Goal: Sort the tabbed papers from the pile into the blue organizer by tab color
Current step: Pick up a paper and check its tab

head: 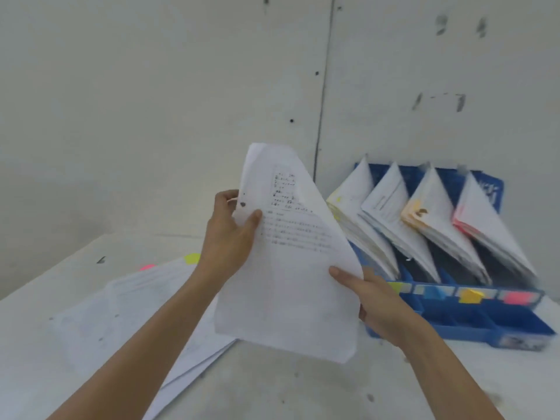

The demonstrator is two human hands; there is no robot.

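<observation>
2 hands hold 1 printed paper (288, 283) up over the near middle of the desk (303, 389). The left hand (230, 234) pinches its upper left edge, thumb on the printed face. The right hand (375, 301) pinches its lower right edge, thumb likewise on top. Gripped at opposite edges, the paper stays spread and faces the person, probably so its tab can be checked. No tab colour shows on it, and whether it is 1 sheet or several cannot be told.

Behind the left forearm, the pile (127, 301) lies flat toward the desk's left edge. A yellow tab (191, 258) and a pink tab (147, 267) jut from its far side, easy to read.

Farther off, the blue organizer (472, 325) sits at the desk's far right, backed against the wall (151, 86). Its 4 slots each hold a leaning stack. The front strip carries 4 labels that mark each slot's colour: yellow-green (395, 287), blue (435, 291), orange-yellow (471, 295) and pink (518, 297).
</observation>
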